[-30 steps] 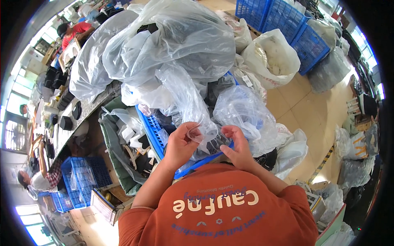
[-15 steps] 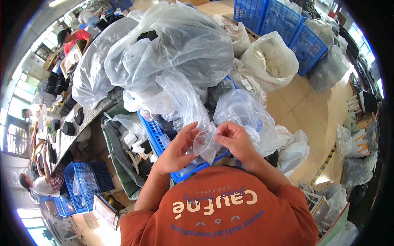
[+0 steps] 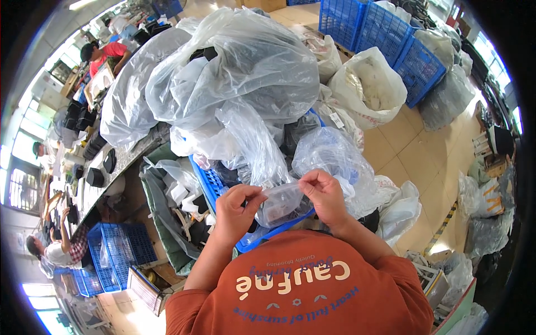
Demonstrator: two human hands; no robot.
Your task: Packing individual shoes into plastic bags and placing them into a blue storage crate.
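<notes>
A small, thin, see-through plastic bag (image 3: 281, 205) spans the space between the two hands, over the near edge of the blue lattice-sided plastic basket (image 3: 207, 180). Its taut upper edge is the line that matters: it runs left to right, roughly along that near edge, its right end slightly farther from the body. The film hangs from this line toward the person, its lower part just over the basket's near rim.

The left hand (image 3: 234, 211) is at the left end of the edge, by the basket's near left corner; thumb and forefinger are pinched together on the film, with no clear gap between them. The right hand (image 3: 328, 200) has the right end in a similar pinch. Neither hand is nearer; the bag lies directly between the two sets of fingers, to the right of the left ones and to the left of the right ones.

Just beyond the upper edge lies a long, crumpled tail of clear plastic (image 3: 254, 139), pointing toward the hands; whether it joins the bag cannot be told. A bunched, bluish-clear plastic bundle (image 3: 332, 151) lies just beyond the right hand.
</notes>
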